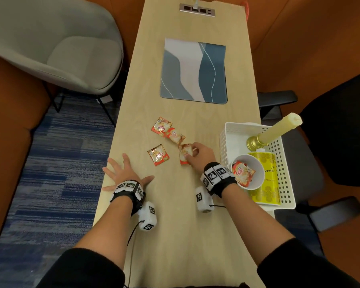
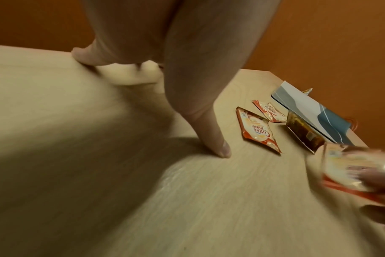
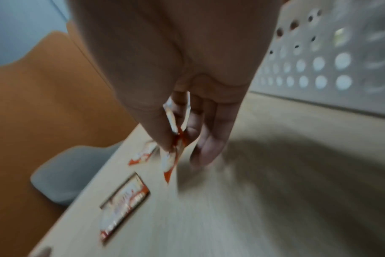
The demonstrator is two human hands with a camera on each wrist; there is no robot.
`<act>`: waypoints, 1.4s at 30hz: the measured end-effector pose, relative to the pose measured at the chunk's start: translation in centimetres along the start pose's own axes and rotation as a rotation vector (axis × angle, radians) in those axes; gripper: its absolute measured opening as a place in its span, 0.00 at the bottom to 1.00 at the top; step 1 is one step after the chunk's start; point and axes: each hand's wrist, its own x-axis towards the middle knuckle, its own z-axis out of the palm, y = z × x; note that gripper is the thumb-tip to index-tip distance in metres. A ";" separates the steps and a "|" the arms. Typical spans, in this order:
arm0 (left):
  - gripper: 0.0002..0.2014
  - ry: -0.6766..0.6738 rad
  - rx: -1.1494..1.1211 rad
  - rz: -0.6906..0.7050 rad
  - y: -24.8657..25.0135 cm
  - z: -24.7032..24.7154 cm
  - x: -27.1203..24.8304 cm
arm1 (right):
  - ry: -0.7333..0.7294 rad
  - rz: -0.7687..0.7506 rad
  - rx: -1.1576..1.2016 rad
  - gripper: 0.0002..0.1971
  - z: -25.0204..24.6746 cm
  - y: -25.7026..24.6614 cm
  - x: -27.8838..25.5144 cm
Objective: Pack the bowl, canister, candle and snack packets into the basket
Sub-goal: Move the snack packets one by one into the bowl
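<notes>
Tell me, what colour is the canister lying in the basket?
Yellow with a gold pattern; the canister shows best in the head view, inside the white basket.
</notes>
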 end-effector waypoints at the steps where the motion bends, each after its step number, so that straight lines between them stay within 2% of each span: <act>1: 0.69 0.000 0.003 0.001 0.0 -0.1 -0.1 | 0.008 -0.018 0.048 0.11 -1.2 0.0 -0.6; 3: 0.69 -0.005 0.007 -0.001 0.1 -0.3 -0.3 | 0.031 -0.036 0.122 0.12 -4.2 -0.2 -2.0; 5: 0.69 -0.011 0.011 0.005 0.0 -0.5 -0.4 | 0.103 -0.037 0.149 0.16 -7.5 0.0 -3.3; 9: 0.68 -0.012 0.011 0.026 -0.4 -0.3 -0.3 | 0.287 0.012 0.028 0.16 -12.8 1.8 -5.2; 11: 0.68 -0.003 0.017 0.036 -0.5 -0.2 -0.4 | 0.276 0.084 -0.041 0.17 -14.3 3.3 -6.0; 14: 0.67 0.010 0.019 0.046 -0.6 -0.2 -0.6 | 0.187 0.197 -0.169 0.18 -15.0 5.4 -6.7; 16: 0.67 0.013 0.012 0.051 -0.7 -0.2 -0.6 | 0.161 0.262 -0.295 0.18 -14.5 6.5 -6.7; 18: 0.67 0.015 0.007 0.055 -0.7 -0.1 -0.5 | 0.215 0.282 -0.379 0.18 -14.0 6.7 -6.3; 20: 0.67 0.021 0.002 0.052 -0.7 -0.1 -0.5 | 0.308 0.236 -0.445 0.19 -13.7 5.6 -5.7; 22: 0.67 0.025 -0.010 0.053 -0.7 0.0 -0.4 | 0.336 0.133 -0.488 0.20 -13.3 3.4 -4.5; 25: 0.67 0.030 -0.025 0.044 -0.5 0.0 -0.3 | 0.223 -0.039 -0.395 0.17 -10.8 -0.7 -1.3; 27: 0.66 0.039 -0.031 0.034 -0.5 0.1 -0.3 | 0.111 -0.097 -0.307 0.16 -7.5 -3.1 1.4; 31: 0.66 0.054 -0.047 0.026 -0.3 0.3 0.0 | -0.071 -0.057 -0.313 0.25 -0.7 -5.3 5.7; 34: 0.67 0.053 -0.047 0.010 -0.1 0.4 0.2 | -0.060 -0.042 -0.400 0.28 2.2 -5.2 7.2; 38: 0.67 0.064 -0.043 0.000 -0.1 0.6 0.5 | 0.010 -0.010 -0.303 0.24 3.2 -4.3 7.6; 42: 0.68 0.055 -0.034 -0.005 -0.1 0.6 0.4 | -0.028 0.041 -0.153 0.15 2.0 -3.4 6.5</act>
